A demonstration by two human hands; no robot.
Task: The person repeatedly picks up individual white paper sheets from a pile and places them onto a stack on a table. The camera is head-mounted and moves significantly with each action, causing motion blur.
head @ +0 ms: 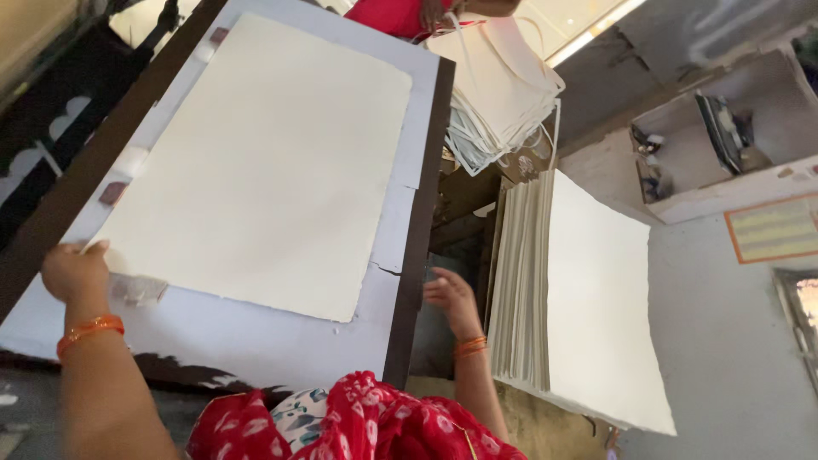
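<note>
The head camera is looking down on a large cream rectangular sheet of handmade paper (264, 162) lying flat on a pale grey board with a dark brown frame (419, 213), filling the upper left and centre of the frame. The sheet's long axis is running from the lower left up toward the upper right, with its rough-edged short side nearest the person.

The left hand (75, 271), at the lower left, is resting on the sheet's near corner, fingers curled over the edge; it seems to be pinching the corner, probably to steady or lift it, though the grip itself is hidden.

The right hand (452, 298), at lower centre, is hanging loosely open and empty beside the frame's right edge, just short of a tall stack of cream paper sheets (588, 298) at the right.

At the upper centre, a fanned pile of white folded paper pieces (498, 85) is sitting beyond the board.
</note>
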